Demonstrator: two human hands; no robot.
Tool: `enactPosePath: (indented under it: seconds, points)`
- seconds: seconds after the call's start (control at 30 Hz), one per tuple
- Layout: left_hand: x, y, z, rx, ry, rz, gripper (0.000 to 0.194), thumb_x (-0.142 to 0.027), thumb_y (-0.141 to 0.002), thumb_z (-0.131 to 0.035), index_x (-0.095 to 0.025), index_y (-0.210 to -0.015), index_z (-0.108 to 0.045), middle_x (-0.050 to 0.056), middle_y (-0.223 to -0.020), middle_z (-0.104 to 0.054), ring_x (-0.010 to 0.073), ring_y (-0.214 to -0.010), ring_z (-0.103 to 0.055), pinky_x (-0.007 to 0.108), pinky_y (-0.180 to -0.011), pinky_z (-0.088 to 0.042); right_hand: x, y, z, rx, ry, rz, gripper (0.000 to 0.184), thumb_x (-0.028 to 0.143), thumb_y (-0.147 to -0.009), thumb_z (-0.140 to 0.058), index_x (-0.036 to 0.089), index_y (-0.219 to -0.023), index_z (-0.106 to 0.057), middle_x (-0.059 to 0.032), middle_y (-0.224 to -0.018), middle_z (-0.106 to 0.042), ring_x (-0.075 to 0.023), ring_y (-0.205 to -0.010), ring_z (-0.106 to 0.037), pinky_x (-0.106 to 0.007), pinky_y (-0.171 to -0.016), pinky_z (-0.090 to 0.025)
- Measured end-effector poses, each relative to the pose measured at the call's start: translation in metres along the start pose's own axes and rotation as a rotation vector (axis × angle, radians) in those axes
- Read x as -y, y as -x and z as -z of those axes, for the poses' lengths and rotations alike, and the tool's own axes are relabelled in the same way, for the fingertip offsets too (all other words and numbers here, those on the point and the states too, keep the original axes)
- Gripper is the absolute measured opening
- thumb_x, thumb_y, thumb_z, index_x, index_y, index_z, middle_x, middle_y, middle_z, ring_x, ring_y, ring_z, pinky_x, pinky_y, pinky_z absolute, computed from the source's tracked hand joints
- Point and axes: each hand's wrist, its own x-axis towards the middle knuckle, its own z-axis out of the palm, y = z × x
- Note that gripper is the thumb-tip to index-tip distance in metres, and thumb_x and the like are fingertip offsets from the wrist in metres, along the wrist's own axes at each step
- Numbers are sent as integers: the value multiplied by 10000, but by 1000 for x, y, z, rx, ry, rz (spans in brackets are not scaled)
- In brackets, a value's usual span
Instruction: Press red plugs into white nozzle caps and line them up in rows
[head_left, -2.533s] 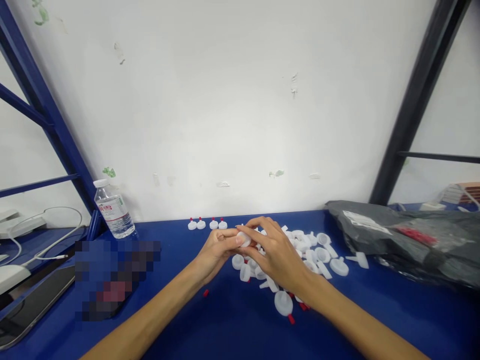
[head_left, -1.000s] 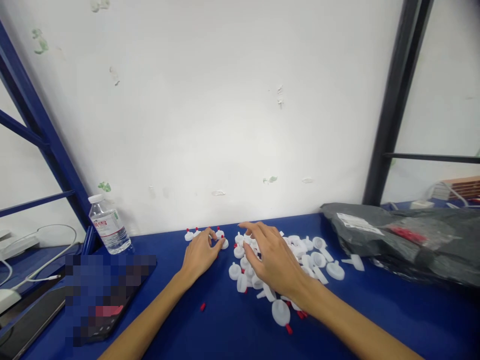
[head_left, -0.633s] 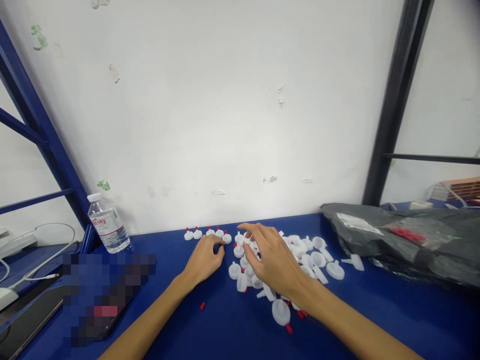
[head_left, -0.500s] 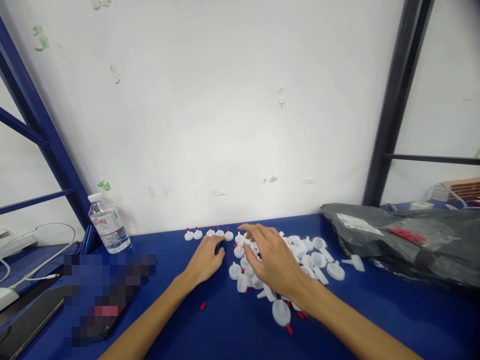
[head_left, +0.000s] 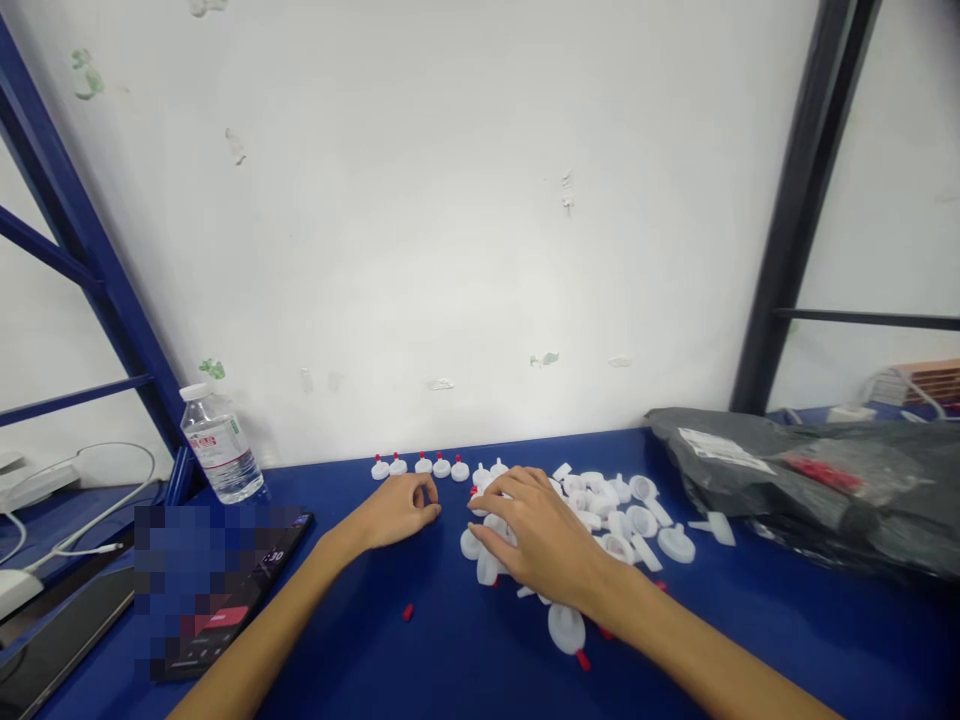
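The left hand [head_left: 401,510], empty, curls loosely above the blue tabletop [head_left: 352,640]; the right hand [head_left: 536,530], half open, reaches over a heap of white plastic nozzle caps [head_left: 596,495], too overlapped to count. Five white round caps with red tips [head_left: 424,466] stand behind the left hand. One small red plastic tip [head_left: 408,612] lies in front.

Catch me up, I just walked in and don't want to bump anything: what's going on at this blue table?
Someone is handling small plastic parts with bare hands. The right hand is spread over the near-left side of a jumbled pile of white parts; whether it grips one is hard to tell. The left hand, loosely curled, is just in front of a row of five white discs with red tips. A loose red piece lies nearer the person.
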Motion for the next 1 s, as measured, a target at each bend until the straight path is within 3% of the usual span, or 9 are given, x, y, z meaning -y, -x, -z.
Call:
enactPosePath:
  seconds: [0.17, 0.47, 0.6, 0.77, 0.87, 1.0]
  points:
    - [6, 0, -2, 59, 44, -15, 151, -339, -788, -587, -210, -824, -656, -12, -662, -627, 171, -612, -579, 256, -563, -379, 1, 1, -5, 38, -15, 14, 145, 285, -940, -623, 248, -1005, -747, -43, -884, -709, -239, -959, -596, -437, -893, -450]
    - [5, 1, -4, 42, 79, -20, 181, -369, -781, -606, -195, -780, -655, 6, -708, -649, 179, -649, -599, 260, -575, -396, -2, -2, -6, 103, -72, 2, 49, 192, -874, -714, 238, -859, -702, -6, -831, -710, -223, -912, -616, -400, -849, -454]
    - [1, 1, -3, 67, 107, -4, 210, -375, -793, -599, -179, -778, -672, 15, -677, -661, 184, -634, -615, 258, -563, -413, -1, -3, -3, 78, -143, 24, 86, 154, -889, -689, 230, -866, -659, 6, -854, -715, -192, -881, -650, -386, -900, -455]
    - [-3, 2, -1, 46, 126, -6, 232, -383, -805, -608, -172, -774, -699, 29, -701, -683, 191, -666, -627, 262, -593, -426, -1, -5, 5, -10, -303, -127, 93, 193, -994, -502, 249, -928, -535, -24, -1062, -729, -214, -1038, -666, -373, -873, -497]
    - [-6, 1, 1, 15, 148, -14, 246, -390, -820, -603, -170, -799, -710, 37, -736, -701, 196, -706, -638, 262, -628, -442, -3, -5, 8, 6, -426, -214, 102, 235, -1027, -413, 256, -934, -448, -58, -1215, -696, -236, -1115, -653, -383, -859, -502]
    - [-17, 4, 3, -36, 184, -38, 238, -383, -829, -614, -167, -824, -712, 27, -726, -698, 177, -679, -616, 250, -629, -434, -3, -5, 8, 42, -469, -260, 121, 296, -1034, -384, 256, -927, -422, -40, -1091, -706, -228, -943, -683, -352, -769, -488]
